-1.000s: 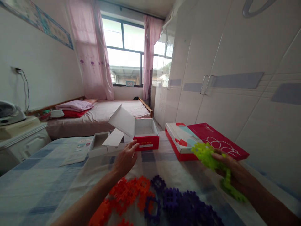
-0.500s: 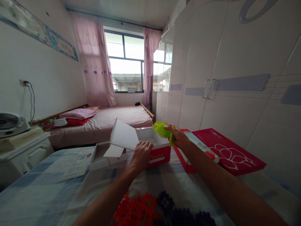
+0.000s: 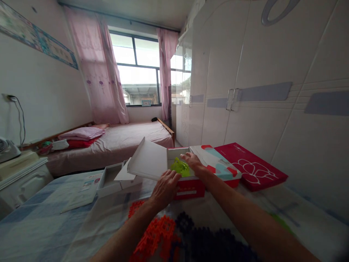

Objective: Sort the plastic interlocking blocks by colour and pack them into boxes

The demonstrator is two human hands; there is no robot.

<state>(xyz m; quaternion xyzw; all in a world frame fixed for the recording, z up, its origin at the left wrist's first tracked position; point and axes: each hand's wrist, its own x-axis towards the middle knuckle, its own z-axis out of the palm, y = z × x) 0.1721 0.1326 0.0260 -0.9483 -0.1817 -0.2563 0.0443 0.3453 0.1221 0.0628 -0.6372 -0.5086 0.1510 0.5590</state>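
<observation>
A red and white box [image 3: 190,192] stands on the table, its white lid [image 3: 148,158] folded out to the left. My left hand [image 3: 166,185] is closed over the front left rim of the box. Inside lie yellow-green plastic interlocking pieces [image 3: 179,167]. My right hand [image 3: 193,163] reaches over the right side of the box with fingers stretched out, beside the yellow-green pieces and not gripping them. Close to me, orange interlocking pieces [image 3: 160,231] and dark purple ones [image 3: 212,240] lie on the cloth, partly behind my forearms.
To the right are a patterned box lid [image 3: 215,160] and a flat red box [image 3: 253,163]. A small white open box [image 3: 109,178] and a paper leaflet [image 3: 81,193] are on the left. A yellow-green piece [image 3: 280,222] shows past my right forearm. Behind stands a bed [image 3: 136,138].
My right hand has moved left and down into the box, and the yellow-green pieces it held now lie inside, let go. My left hand stays on the rim. The view has turned slightly right.
</observation>
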